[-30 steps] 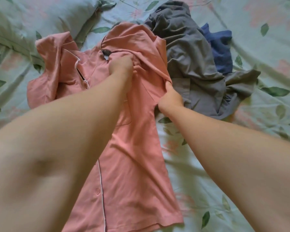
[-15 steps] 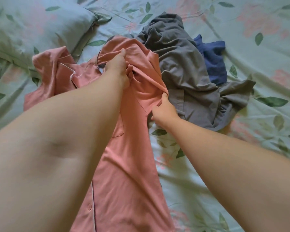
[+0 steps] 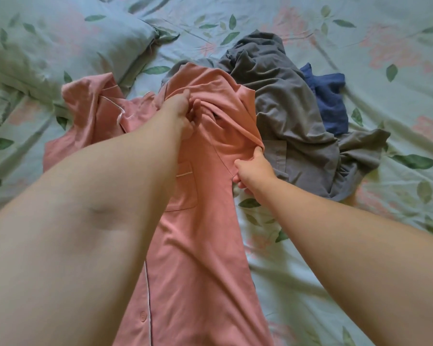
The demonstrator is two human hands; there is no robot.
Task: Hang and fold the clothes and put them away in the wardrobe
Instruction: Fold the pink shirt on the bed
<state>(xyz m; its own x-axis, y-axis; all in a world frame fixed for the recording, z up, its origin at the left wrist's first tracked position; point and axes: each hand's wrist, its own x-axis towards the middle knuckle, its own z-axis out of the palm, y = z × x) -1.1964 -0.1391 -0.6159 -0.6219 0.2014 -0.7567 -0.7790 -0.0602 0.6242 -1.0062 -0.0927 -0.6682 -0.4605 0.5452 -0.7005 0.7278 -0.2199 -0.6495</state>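
A flowered bed sheet (image 3: 335, 283) fills the view, and the pink shirt (image 3: 205, 258) lies along its middle. Its hem is at the near edge and its collar end is far, with the front panel up. It is half spread. The near part lies fairly flat, the far part is bunched, and more pink cloth is heaped to the left.

The step in hand looks like laying this shirt out for folding, and the right sleeve is the part being sorted. The left hand (image 3: 178, 113) has its fingers curled into the cloth near the collar and grips a fold there. The right hand (image 3: 253, 171) pinches the sleeve edge at the shirt's right side, just beside the grey garment (image 3: 293, 116).

The next move probably calls for drawing that sleeve out flat or laying it across the body. The collar grip would steady the shirt, and the sleeve must not drag the grey garment along. The left heap then needs smoothing.

By count there is:
- one sheet
- one pillow (image 3: 60, 43), far left
- one pink shirt, though I cannot tell whether the left heap is a separate piece
- one grey garment, crumpled far right and touching the shirt
- one blue garment (image 3: 330, 101), partly under the grey one
- two hands
- one chest pocket (image 3: 185, 188)
- one button (image 3: 142, 315) showing, near the hem
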